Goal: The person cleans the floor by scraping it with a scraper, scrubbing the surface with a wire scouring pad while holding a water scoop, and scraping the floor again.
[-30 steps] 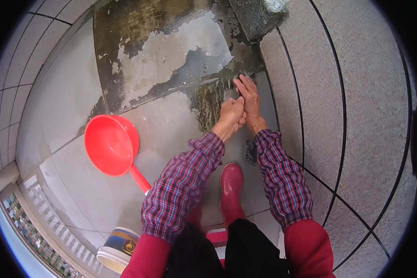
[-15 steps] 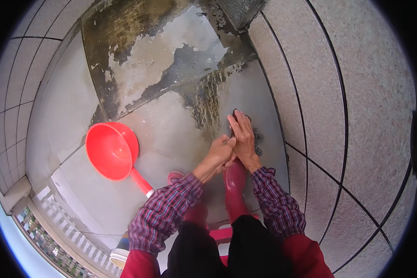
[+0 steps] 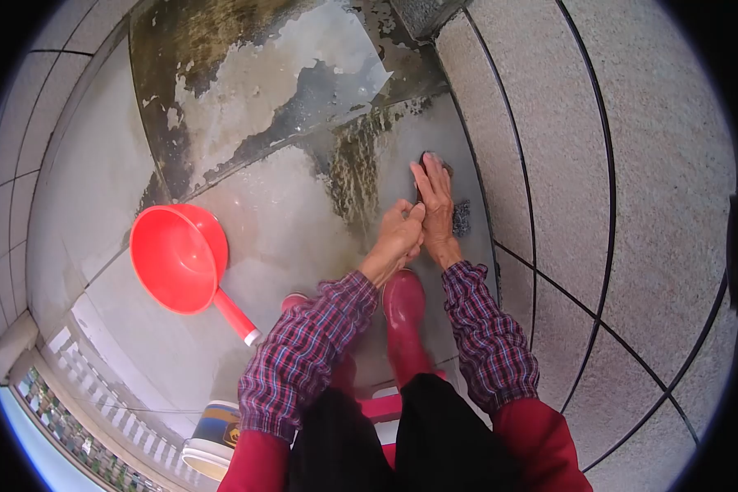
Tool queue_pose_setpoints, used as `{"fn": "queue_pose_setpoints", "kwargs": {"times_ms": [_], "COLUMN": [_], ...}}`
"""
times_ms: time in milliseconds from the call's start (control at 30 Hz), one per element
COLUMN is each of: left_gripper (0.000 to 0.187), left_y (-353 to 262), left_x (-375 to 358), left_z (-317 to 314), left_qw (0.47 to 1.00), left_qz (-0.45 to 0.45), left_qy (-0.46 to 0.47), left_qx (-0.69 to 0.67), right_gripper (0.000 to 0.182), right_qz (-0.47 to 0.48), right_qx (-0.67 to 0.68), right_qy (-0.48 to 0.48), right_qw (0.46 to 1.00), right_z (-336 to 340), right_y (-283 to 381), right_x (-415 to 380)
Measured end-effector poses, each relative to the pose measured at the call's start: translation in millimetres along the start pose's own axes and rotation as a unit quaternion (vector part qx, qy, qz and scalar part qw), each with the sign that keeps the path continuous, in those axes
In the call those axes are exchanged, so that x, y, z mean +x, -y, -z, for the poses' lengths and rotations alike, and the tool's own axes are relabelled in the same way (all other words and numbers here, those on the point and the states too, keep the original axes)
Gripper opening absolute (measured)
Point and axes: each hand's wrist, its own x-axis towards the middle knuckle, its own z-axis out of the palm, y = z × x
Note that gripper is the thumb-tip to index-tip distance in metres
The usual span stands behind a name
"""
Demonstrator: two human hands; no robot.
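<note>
Red boots (image 3: 404, 305) stand at bottom centre, below your checked sleeves (image 3: 299, 353). Beyond them, your left hand (image 3: 396, 238) is curled closed beside your right; what it grips, if anything, can't be told. Your right hand (image 3: 437, 205) lies flat, fingers extended over a dark object (image 3: 425, 157), mostly hidden, right of centre. A grey mesh clump (image 3: 462, 217) sits just to its right. Left of centre is your red dipper (image 3: 176, 258); farther, stained floor (image 3: 254, 90) fills the upper frame.
</note>
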Motion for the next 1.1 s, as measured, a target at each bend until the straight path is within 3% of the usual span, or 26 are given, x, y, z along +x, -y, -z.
{"fn": "queue_pose_setpoints", "kwargs": {"times_ms": [100, 200, 267, 367, 433, 467, 533, 567, 633, 667, 800, 867, 1000, 1067, 1100], "left_gripper": [0.021, 0.022, 0.022, 0.021, 0.021, 0.021, 0.021, 0.021, 0.021, 0.02, 0.02, 0.018, 0.019, 0.019, 0.019], "left_y": [6.1, 82.8, 80.4, 70.0, 41.9, 21.9, 52.6, 63.6, 70.2, 68.2, 76.8, 74.3, 86.8, 94.1, 96.3], "left_x": [-18.7, -50.9, -63.1, -55.4, -40.8, -51.4, -48.2, -42.1, -59.1, -61.3, -70.8, -73.4, -68.7, -64.0, -66.1], "left_z": [-1.8, 9.6, 3.2, -3.0, -4.3, -6.0, 13.4, 21.9, 29.5, 32.8, 37.9, 32.8, 29.1, 29.8, 28.1], "left_qw": [0.999, 0.998, 0.999, 0.998, 0.998, 0.997, 0.998, 0.998, 0.999, 0.999, 0.998, 0.997, 0.997, 0.997, 0.996], "left_qz": [0.037, 0.058, 0.047, 0.05, -0.001, 0.037, 0.014, -0.003, 0.013, 0.002, 0.024, 0.027, 0.019, -0.011, -0.014], "left_qy": [0.004, 0.005, -0.005, -0.022, -0.006, 0.0, -0.004, -0.009, -0.016, -0.027, -0.024, -0.036, -0.03, -0.026, -0.025], "left_qx": [0.001, -0.017, -0.006, -0.002, 0.069, 0.071, 0.066, 0.058, 0.046, 0.043, 0.057, 0.069, 0.071, 0.076, 0.08], "right_gripper": [0.058, 0.055, 0.053, 0.053, 0.055, 0.057, 0.061, 0.061, 0.061, 0.055, 0.048, 0.043, 0.048, 0.054, 0.054], "right_qz": [-0.016, -0.008, -0.005, -0.002, -0.027, -0.049, -0.073, -0.076, -0.069, -0.104, -0.17, -0.145, -0.171, -0.092, -0.092], "right_qx": [0.025, -0.002, 0.012, 0.076, 0.076, 0.063, 0.052, 0.045, -0.129, -0.14, -0.016, -0.107, -0.108, 0.059, 0.058], "right_qy": [0.011, 0.021, 0.035, 0.04, 0.033, 0.05, 0.119, 0.113, 0.105, 0.065, 0.03, 0.187, 0.144, 0.064, 0.06], "right_qw": [1.0, 1.0, 0.999, 0.996, 0.996, 0.996, 0.989, 0.99, 0.984, 0.983, 0.985, 0.966, 0.969, 0.992, 0.992], "right_z": [4.9, -8.4, -8.4, 3.1, 5.0, 7.2, 17.8, 24.5, 46.6, 50.8, 48.5, 55.9, 68.4, 56.0, 49.1], "right_y": [6.6, 14.3, 20.2, 10.0, 13.0, 20.1, 27.0, 23.0, 25.3, 23.9, -20.5, -14.2, 23.6, 33.4, 36.6], "right_x": [-18.7, -86.4, -109.4, -83.8, -61.4, -60.0, -66.7, -66.2, -90.8, -94.3, -149.1, -177.9, -145.1, -108.5, -107.4]}}
